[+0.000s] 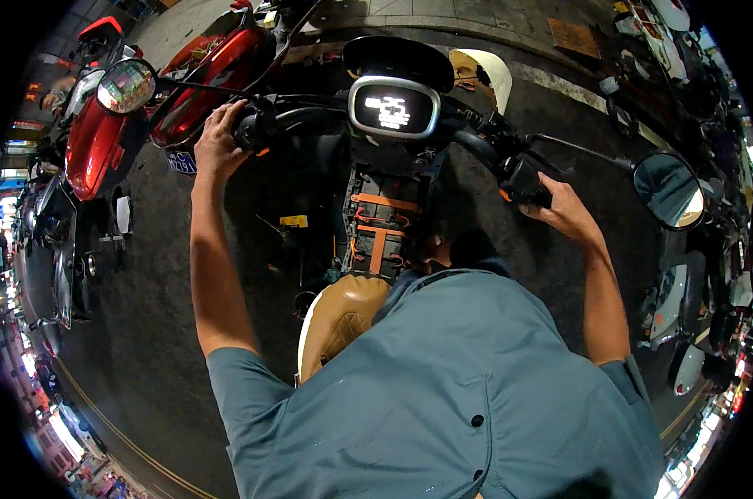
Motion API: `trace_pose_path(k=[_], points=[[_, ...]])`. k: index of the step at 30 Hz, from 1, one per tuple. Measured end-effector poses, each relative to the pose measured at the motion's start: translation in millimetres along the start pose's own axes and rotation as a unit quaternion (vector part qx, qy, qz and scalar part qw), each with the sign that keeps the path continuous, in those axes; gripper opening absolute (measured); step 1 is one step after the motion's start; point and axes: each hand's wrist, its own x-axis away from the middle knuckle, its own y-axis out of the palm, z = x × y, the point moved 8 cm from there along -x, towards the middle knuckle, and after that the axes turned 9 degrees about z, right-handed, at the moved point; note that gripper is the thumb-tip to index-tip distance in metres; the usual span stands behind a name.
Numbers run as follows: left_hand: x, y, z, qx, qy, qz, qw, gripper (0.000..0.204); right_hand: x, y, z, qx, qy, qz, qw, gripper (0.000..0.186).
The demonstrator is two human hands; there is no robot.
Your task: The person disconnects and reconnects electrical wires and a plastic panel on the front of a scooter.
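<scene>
My left hand [221,141] is closed around the left handlebar grip [249,133], fingers curled over it. My right hand [566,208] holds the black right grip [528,181], beside an orange switch. Between them is a lit display [393,110] in a silver frame. Below it, the scooter's uncovered battery compartment [378,229] shows orange straps and wiring, with the tan quilted seat [341,320] behind it under my body. A black-armed round mirror [666,187] stands right of my right hand.
Red scooters [90,162] stand close at the left, more parked scooters [671,303] along the right. A cream body panel [486,75] lies ahead near the sidewalk [385,12]. A small yellow object [293,221] lies on the dark asphalt [144,324]. Lit storefronts line both rims.
</scene>
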Motion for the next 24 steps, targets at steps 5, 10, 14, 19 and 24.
trace_pose_path(k=[5,10,14,19,24], points=[[-1.0,4.6,-2.7,0.004,0.000,-0.003,1.000,0.082,-2.3,6.2,12.2,-0.097,0.052,-0.099,0.989,0.053],[1.0,6.4,-8.4,0.004,-0.004,-0.015,1.000,0.082,-0.1,3.9,-3.3,-0.106,0.168,-0.146,0.969,0.056],[-1.7,0.2,3.1,0.002,0.001,-0.021,1.000,0.085,9.0,-1.5,-0.2,0.042,0.047,0.031,0.998,0.057],[0.5,5.0,-6.4,-0.002,-0.021,-0.034,0.999,0.088,23.1,-2.2,-19.2,0.169,-0.036,0.207,0.963,0.056],[-0.1,2.1,-1.2,-0.016,-0.014,-0.024,0.999,0.087,24.8,-3.1,-20.9,0.174,-0.044,0.234,0.956,0.057]])
